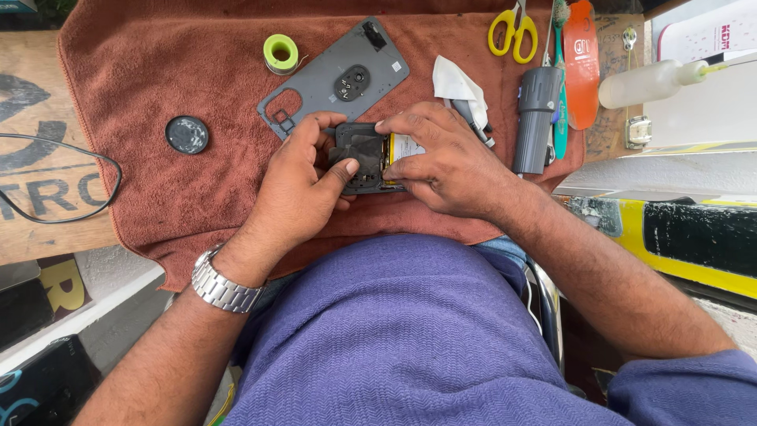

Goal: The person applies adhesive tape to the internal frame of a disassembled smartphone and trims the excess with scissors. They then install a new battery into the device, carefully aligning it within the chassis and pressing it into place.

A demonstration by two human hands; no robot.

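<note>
An opened dark smartphone body with its yellow-labelled battery exposed [371, 158] lies on the rust-brown terry towel [158, 79], held between both hands. The left hand [303, 177] grips its left edge, thumb pressed flat on the dark inner plate, fingers curled over the top. The right hand [441, 154] covers the right half, fingertips bearing on the upper edge and thumb on the battery. Just above, touching the left fingers, lies the detached grey back cover [335, 79]. Nearby: a green tape roll [281, 53], round black disc [187, 134], white crumpled tissue [457, 83], grey cylindrical tool [536, 118], yellow-handled scissors [512, 31].
</note>
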